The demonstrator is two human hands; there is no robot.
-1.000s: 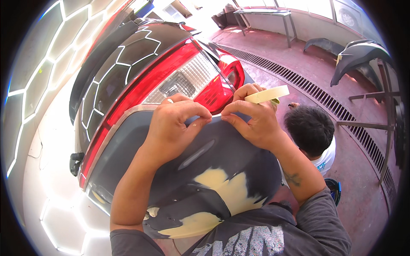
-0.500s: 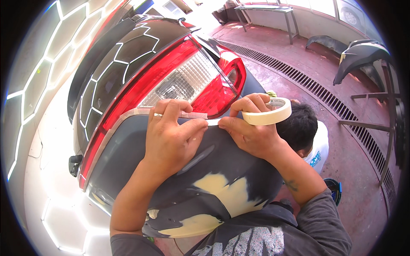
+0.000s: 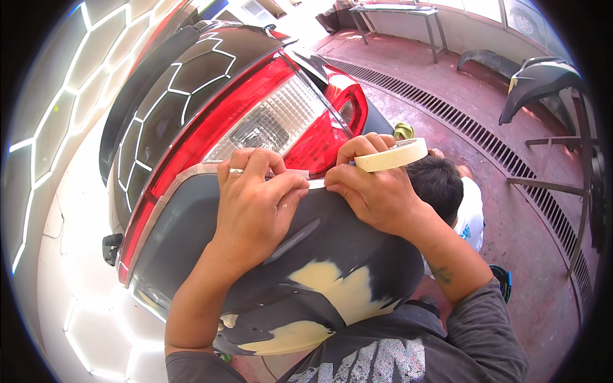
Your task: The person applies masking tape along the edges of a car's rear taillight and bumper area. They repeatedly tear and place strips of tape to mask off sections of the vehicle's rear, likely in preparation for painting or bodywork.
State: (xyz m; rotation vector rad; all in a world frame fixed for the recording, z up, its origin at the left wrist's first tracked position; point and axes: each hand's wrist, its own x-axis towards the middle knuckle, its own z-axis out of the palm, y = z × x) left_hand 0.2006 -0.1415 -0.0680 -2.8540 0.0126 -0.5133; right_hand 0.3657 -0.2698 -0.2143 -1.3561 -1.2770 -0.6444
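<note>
Your left hand and right hand pinch tape strip; right also carries tape roll. Strip likely light, flimsy, tacky: hold near ends.

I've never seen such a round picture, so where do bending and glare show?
Head view: the floor drain bows into an arc; hexagon reflections line the car's dark glossy panel; the lower left washes out white; the tape roll looks fairly sharp.
</note>
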